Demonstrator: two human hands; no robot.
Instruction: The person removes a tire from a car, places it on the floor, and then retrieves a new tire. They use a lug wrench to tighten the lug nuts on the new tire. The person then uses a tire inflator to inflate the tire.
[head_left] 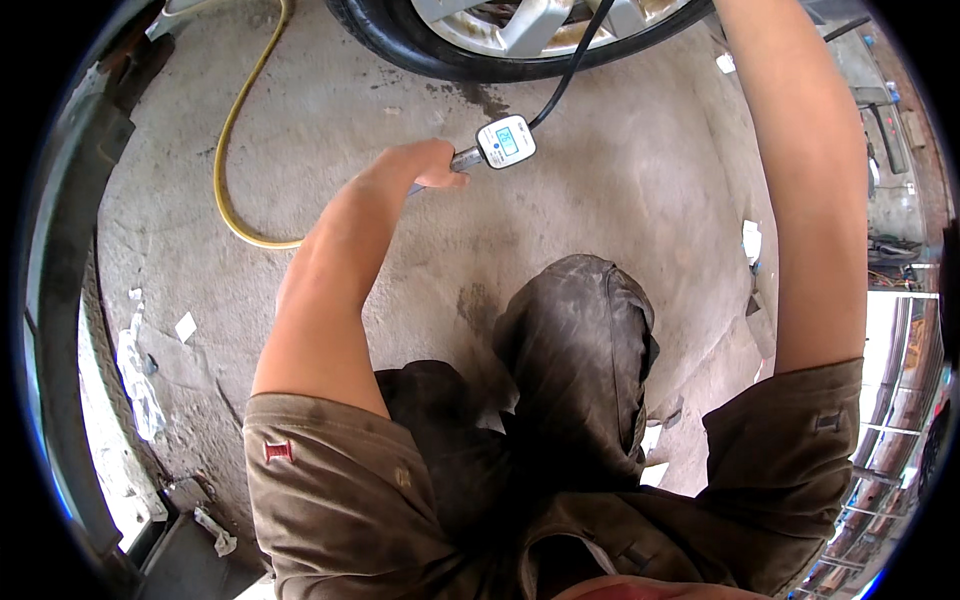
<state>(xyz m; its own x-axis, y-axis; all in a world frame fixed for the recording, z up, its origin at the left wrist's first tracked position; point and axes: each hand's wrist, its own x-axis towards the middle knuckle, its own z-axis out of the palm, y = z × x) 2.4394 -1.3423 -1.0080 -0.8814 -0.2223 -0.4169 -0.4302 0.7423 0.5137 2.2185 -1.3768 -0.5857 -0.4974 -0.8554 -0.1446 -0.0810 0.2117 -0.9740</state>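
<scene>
My left hand [435, 165] is closed round the metal handle of a digital tire inflator gauge [506, 142], whose white head has a small lit screen. From the gauge a black hose [565, 85] runs up to the wheel [535, 30], a silver alloy rim in a black tire [450, 66] at the top edge. A yellow air hose [222, 165] loops over the floor on the left and passes behind my left forearm. My right arm [805, 170] reaches up along the right side toward the tire; its hand lies beyond the top edge, out of sight.
Grey concrete floor [420, 290] lies under the wheel and my bent knee [580, 330]. Paper scraps [186, 327] and crumpled plastic [140, 385] litter the left side. A dark metal post [65, 250] rises at far left. Tools [892, 248] and metal racking [885, 420] line the right.
</scene>
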